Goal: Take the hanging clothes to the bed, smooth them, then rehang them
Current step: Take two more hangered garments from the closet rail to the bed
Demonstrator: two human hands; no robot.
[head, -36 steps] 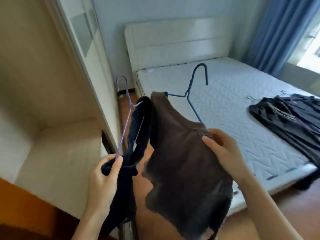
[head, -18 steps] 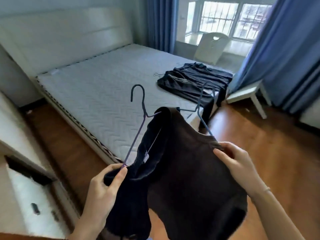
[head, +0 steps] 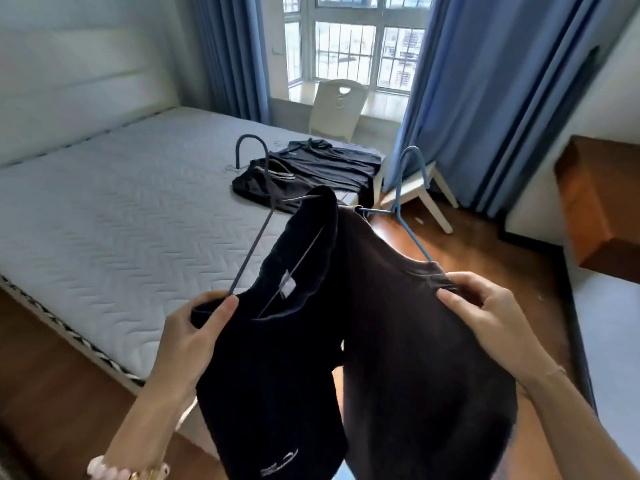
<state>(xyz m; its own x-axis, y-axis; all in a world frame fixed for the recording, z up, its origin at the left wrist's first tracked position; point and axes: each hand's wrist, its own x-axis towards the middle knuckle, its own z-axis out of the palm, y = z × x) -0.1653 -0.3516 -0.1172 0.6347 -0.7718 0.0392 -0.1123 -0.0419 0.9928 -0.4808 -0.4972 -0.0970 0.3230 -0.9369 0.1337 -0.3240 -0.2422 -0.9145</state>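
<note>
My left hand grips the shoulder of a dark navy shirt on a purple wire hanger. My right hand pinches the collar of a dark brown shirt that hangs on a blue wire hanger. Both garments hang in front of me, above the near corner of the bed. The bed has a grey quilted mattress, and dark clothes with hangers lie on its far corner.
A white chair stands by the window behind the bed. A white stool sits at the bed's far corner beside blue curtains. A wooden cabinet is at the right. Wooden floor lies between bed and cabinet.
My view has swung right from the wardrobe toward the window, and the bed has come closer. Both hands keep the same hold on the two shirts.
</note>
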